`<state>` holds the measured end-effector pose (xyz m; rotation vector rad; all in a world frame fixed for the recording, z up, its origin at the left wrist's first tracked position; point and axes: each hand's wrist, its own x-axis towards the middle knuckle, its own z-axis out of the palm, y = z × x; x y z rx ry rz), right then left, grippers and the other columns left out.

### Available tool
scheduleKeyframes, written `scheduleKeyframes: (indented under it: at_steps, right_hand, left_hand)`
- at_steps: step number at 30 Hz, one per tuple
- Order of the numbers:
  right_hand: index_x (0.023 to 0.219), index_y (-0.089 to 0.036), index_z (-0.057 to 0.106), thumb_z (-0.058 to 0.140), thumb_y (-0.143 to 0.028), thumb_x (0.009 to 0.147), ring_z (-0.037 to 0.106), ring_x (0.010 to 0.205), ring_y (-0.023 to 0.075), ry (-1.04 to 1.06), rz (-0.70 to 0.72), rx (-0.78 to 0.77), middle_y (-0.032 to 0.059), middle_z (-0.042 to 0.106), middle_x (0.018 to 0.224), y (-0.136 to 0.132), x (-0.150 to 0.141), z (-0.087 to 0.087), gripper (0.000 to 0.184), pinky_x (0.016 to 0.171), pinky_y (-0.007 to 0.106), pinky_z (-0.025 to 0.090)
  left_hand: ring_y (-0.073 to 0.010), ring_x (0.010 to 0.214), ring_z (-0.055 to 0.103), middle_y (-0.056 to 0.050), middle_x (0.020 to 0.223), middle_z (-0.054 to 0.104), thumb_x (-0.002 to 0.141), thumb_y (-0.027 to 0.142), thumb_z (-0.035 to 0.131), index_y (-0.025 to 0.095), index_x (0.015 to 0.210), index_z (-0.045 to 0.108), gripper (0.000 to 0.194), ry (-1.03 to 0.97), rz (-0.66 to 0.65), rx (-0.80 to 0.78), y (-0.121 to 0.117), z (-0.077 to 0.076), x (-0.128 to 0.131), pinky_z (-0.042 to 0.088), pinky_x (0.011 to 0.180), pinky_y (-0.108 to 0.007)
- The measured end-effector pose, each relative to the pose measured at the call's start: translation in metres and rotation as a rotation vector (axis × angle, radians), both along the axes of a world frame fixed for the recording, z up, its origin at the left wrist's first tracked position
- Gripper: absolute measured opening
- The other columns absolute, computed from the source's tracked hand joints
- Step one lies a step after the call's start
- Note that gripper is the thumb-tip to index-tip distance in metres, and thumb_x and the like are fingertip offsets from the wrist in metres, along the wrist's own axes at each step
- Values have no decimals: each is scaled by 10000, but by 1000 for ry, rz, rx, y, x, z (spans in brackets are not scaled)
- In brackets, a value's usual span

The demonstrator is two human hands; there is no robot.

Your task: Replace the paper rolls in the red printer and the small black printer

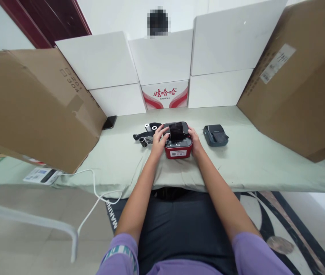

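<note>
Red device [179, 145], label [178, 153] unreadable, held between left hand [159, 138] and right hand [195, 139]; white box [166, 95] reads "娃哈哈".

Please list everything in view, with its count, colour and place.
White boxes: six, white, back
Cartons: two, brown, sides
Phone: one, black, left
Machine: one, red and black, tabletop centre
Device: one, dark, right of machine
Rolls: three visible, white, dark, left of machine
Strips: unclear, black, by rolls
Cable: one, white, lower left
Card: one, white, tabletop, left
Cloth: one, green, tabletop
Door: one, dark red, upper left
Bar: one, grey, lower left
Left hand, right hand: two, bare, on machine
Sleeves: two, purple, bottom
</note>
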<state>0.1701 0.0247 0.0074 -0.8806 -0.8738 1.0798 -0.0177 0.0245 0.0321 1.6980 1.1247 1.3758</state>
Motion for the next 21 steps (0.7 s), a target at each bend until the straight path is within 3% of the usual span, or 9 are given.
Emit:
scheduleKeyframes:
  at_steps: [3,8,14,21]
  right_hand:
    - [1171,-275,679,653,-529,781,647,1210,239,-19,10,13,27,727,1272,0,1,-1,465,1113,436,472]
    - [1178,-273,667,613,-421,732,578,1325,265,-50,31,27,19,706,1335,5,5,-5,473,1191,445,408]
    - [1242,-276,652,608,-438,758,552,1366,264,-107,35,49,22,662,1415,4,6,-8,513,1213,447,385]
    - [1319,-278,631,557,-673,839,516,1409,267,-161,40,74,44,639,1448,1,4,-5,627,1219,463,370]
  left_hand:
    - [-249,1518,429,-60,1579,532,864,235,601,250,1372,644,510,-185,-64,-86,4,-1,3,293,1283,-399]
    - [-238,1533,417,-37,1553,572,699,102,581,238,1425,593,739,-460,-81,-239,1,3,13,317,1270,-334]
    - [-229,1488,478,-25,1503,618,726,137,565,241,1380,631,665,-536,-48,-284,-9,5,22,373,1234,-322]
    - [-255,1454,507,-37,1493,614,828,291,630,248,1357,653,531,-502,-41,-277,-9,-2,18,378,1227,-364]
